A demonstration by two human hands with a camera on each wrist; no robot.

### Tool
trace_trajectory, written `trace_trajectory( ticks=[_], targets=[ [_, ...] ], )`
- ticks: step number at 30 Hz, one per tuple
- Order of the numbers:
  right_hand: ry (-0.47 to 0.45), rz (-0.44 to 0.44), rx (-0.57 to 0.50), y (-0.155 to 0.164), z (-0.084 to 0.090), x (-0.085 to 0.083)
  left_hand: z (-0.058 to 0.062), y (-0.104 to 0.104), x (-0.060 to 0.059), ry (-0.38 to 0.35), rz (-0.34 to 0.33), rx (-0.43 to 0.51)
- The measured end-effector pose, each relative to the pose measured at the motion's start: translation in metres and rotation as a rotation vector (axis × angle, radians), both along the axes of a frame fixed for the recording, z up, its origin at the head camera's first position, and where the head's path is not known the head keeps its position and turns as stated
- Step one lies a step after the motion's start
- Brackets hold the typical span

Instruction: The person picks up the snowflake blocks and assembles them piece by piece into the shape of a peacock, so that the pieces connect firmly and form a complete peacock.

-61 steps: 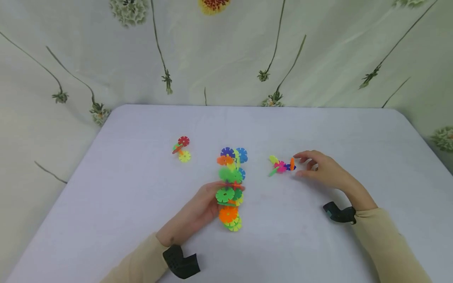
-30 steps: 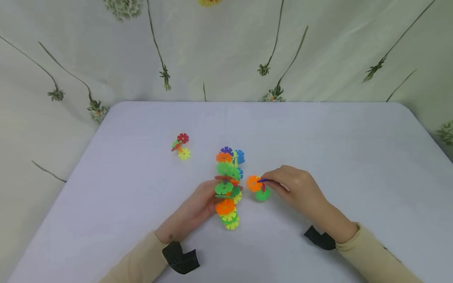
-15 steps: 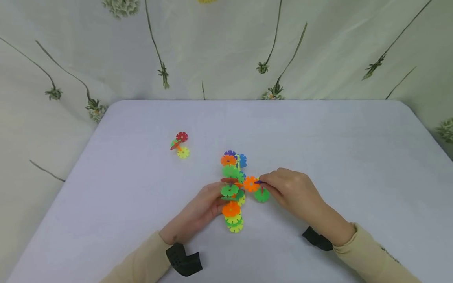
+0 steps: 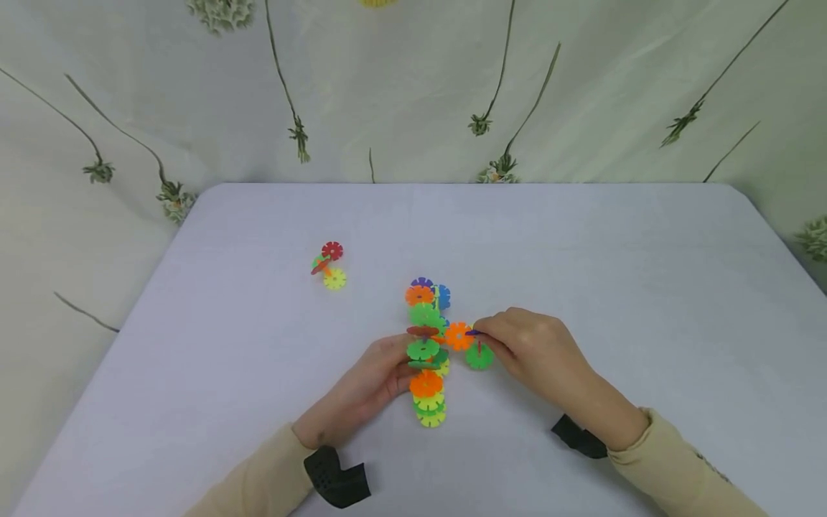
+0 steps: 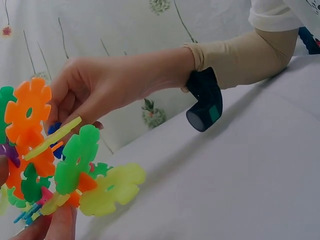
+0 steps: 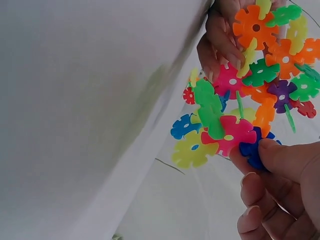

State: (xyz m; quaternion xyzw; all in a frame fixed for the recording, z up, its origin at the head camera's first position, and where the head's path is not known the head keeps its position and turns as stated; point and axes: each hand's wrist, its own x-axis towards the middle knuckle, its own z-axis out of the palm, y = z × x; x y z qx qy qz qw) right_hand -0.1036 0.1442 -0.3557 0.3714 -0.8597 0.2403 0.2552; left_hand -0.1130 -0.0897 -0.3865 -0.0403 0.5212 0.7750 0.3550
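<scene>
A long assembly of interlocking flower discs (image 4: 426,384), in green, orange, yellow, red, purple and blue, is held in my left hand (image 4: 371,380) from its left side. My right hand (image 4: 539,352) pinches the dark blue flower disc (image 6: 251,154) of a smaller cluster between thumb and fingers. That cluster also has an orange disc (image 4: 459,336), a green disc (image 4: 479,357), a pink disc (image 6: 230,136) and a yellow disc (image 6: 194,150). Its orange disc meets the right side of the long assembly; whether their slots are joined I cannot tell.
Farther back on the left of the white table (image 4: 581,237) lies another small cluster with a red disc (image 4: 332,250) and a yellow disc (image 4: 334,278). A flower-patterned cloth (image 4: 413,93) hangs behind the table's back edge.
My right hand has picked up the small cluster from the right and brought it left against the long assembly. My left hand keeps its hold, shifting slightly right. Over the last half second little moves.
</scene>
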Motion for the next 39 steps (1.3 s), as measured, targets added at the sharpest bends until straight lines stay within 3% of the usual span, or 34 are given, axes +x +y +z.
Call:
trace_trajectory(
  ticks=[22,25,33,39],
  targets=[
    [-0.013,0.01,0.035,-0.002,0.0,0.0,0.002,-0.001,0.003,-0.013,0.004,0.015],
    [-0.032,0.011,-0.014,-0.003,-0.003,0.0,0.002,-0.001,0.003,-0.013,0.008,0.018],
    [-0.261,0.062,-0.291,-0.001,-0.014,-0.004,0.004,0.002,0.002,-0.045,0.037,0.059],
    [-0.342,0.143,-0.338,-0.005,-0.019,-0.004,0.003,0.004,0.004,-0.018,0.02,0.088]
  ],
)
